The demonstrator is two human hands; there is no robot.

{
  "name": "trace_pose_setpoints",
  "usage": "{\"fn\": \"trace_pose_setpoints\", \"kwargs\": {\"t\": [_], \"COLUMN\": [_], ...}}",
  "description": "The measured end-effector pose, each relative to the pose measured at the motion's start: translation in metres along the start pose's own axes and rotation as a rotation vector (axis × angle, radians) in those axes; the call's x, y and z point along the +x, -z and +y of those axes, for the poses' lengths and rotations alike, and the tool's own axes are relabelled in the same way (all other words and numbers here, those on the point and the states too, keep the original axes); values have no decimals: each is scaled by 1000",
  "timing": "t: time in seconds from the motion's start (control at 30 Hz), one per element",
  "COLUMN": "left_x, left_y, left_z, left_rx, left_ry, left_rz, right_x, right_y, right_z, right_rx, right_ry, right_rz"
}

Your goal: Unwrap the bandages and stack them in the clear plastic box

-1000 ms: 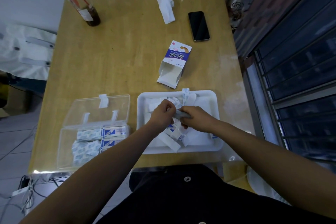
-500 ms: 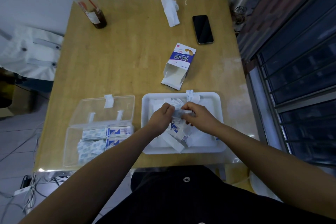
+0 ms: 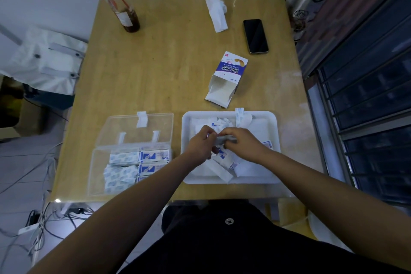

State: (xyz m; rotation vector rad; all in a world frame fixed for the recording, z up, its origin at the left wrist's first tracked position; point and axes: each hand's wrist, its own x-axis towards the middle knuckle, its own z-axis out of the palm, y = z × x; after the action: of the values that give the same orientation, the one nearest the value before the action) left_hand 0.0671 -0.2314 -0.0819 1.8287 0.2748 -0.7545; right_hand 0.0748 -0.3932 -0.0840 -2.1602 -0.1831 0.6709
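A white tray (image 3: 271, 122) near the table's front edge holds a heap of torn white wrappers and wrapped bandages (image 3: 224, 160). Above that heap my left hand (image 3: 201, 143) and my right hand (image 3: 242, 142) meet, both pinching one small bandage (image 3: 224, 139) between their fingertips. Its details are blurred. Left of the tray stands the clear plastic box (image 3: 97, 162) with its lid folded back. Rows of blue-and-white bandages (image 3: 138, 162) are stacked inside it.
An opened bandage carton (image 3: 226, 79) lies just behind the tray. Farther back are a black phone (image 3: 255, 35), a crumpled white paper (image 3: 216, 12) and a plastic cup with a red straw (image 3: 122, 6). Cables lie on the floor at left.
Both hands stay together over the tray, working the same bandage; my fingertips have shifted slightly. The camera view has drifted a little, so the table sits lower in the frame.
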Motion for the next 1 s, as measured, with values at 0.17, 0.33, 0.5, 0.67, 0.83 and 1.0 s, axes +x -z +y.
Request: {"fn": "trace_pose_setpoints", "kwargs": {"t": [0.17, 0.33, 0.5, 0.67, 0.83, 1.0], "left_x": [-3, -13, -23, -40, -56, -67], "left_y": [12, 23, 44, 66, 85, 107], "left_z": [-7, -7, -16, -32, -40, -49], "left_rx": [48, 66, 211, 152, 116, 130], "left_ry": [-122, -115, -198, -227, -296, -266], "left_rz": [65, 76, 139, 195, 278, 298], "right_x": [-5, -2, -2, 2, 4, 5], "right_y": [-4, -18, -29, -44, -63, -80], "right_z": [-7, -26, -42, -52, -66, -90], "right_rx": [159, 177, 201, 166, 190, 359], "right_ry": [-40, -34, -25, 80, 130, 101], "right_rz": [89, 108, 136, 253, 320, 287]}}
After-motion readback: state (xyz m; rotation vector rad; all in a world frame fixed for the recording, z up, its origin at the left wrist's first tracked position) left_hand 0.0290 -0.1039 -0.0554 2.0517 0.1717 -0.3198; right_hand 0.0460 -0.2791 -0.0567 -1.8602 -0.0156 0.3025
